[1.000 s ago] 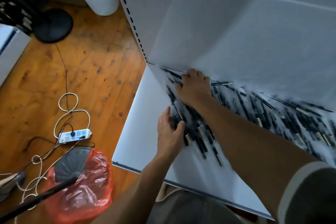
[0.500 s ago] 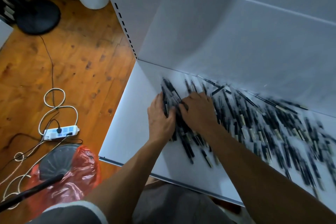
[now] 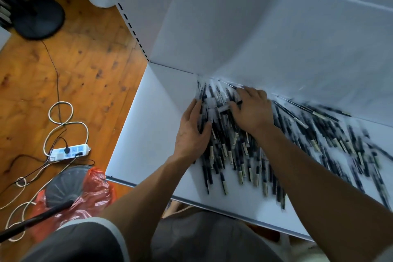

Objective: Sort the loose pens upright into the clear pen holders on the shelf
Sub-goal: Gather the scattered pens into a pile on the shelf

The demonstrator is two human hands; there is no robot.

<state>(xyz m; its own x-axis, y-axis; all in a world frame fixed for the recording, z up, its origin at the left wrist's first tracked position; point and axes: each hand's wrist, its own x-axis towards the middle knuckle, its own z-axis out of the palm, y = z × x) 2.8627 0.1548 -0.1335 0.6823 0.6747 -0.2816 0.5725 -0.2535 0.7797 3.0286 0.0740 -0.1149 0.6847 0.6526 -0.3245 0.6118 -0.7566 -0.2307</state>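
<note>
Both hands are down in the near end of a heap of loose dark pens (image 3: 244,155) that lies flat across the white shelf (image 3: 153,134). The left hand (image 3: 191,134) stands on edge against the heap's outer side. Its fingers (image 3: 192,108) run along the outside of a bunch and its thumb is pressed over the top, so it grips that bunch like a wall. The right hand (image 3: 253,112) lies palm down just beside it, fingers bent onto the pens. It is too blurred to tell whether they clasp any or only rake.

I'd say the two hands face each other like this to squeeze scattered pens into one parallel bundle, which is easier to lift and stand on end than single pens. Most of the heap fans away beyond the right fingers, untouched. No clear holder is in sight, so sorting looks barely begun. Below the left fingers, off the shelf, a power strip (image 3: 68,151) lies on the wooden floor (image 3: 95,59).
</note>
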